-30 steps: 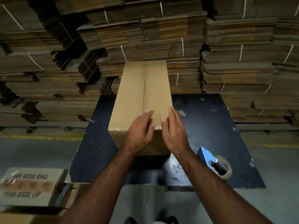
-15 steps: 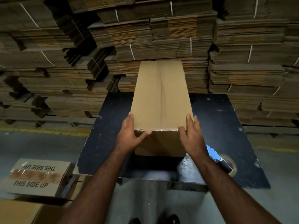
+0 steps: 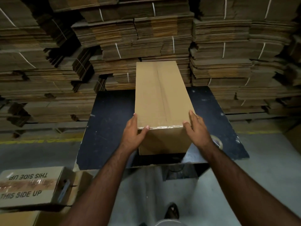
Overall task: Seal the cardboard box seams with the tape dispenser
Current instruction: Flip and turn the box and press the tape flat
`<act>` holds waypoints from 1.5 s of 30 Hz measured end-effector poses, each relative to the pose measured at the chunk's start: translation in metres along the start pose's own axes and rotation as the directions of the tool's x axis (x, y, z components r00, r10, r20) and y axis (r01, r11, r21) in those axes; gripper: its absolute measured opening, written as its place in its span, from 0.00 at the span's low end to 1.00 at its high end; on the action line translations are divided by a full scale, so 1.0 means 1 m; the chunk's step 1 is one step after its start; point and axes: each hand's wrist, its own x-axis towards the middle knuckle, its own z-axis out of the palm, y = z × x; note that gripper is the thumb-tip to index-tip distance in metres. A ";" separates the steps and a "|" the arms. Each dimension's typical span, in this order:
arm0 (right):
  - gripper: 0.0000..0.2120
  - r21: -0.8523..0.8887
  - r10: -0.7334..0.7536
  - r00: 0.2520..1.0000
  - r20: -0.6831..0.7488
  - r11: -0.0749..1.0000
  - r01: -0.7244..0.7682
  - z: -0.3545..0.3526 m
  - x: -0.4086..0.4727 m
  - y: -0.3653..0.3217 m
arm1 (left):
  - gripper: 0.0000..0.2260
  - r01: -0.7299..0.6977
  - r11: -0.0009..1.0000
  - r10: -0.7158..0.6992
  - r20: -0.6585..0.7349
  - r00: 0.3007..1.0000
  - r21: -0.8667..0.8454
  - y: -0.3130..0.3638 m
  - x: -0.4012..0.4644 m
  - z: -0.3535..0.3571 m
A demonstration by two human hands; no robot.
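Both hands clasp the cardboard box (image 3: pixel 161 98) on the desk (image 3: pixel 107 128).
Left hand (image 3: pixel 132 135) and right hand (image 3: pixel 197 129) grip its near corners; tape roll (image 3: pixel 218 141) beside its right.

"THIS SIDE UP" printed in dark capitals on the top of the closed carton (image 3: pixel 31 186) at lower left, once upright near its front edge and once upside down near its far edge. Between the two lines, brown tape (image 3: pixel 27 185) bearing marks too blurred to read, possibly printed lettering.
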 end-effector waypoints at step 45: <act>0.34 -0.346 -0.416 0.772 0.481 0.719 0.603 0.099 0.347 -0.169 | 0.19 -0.104 0.705 0.206 -0.062 0.977 0.702 -0.011 0.143 -0.029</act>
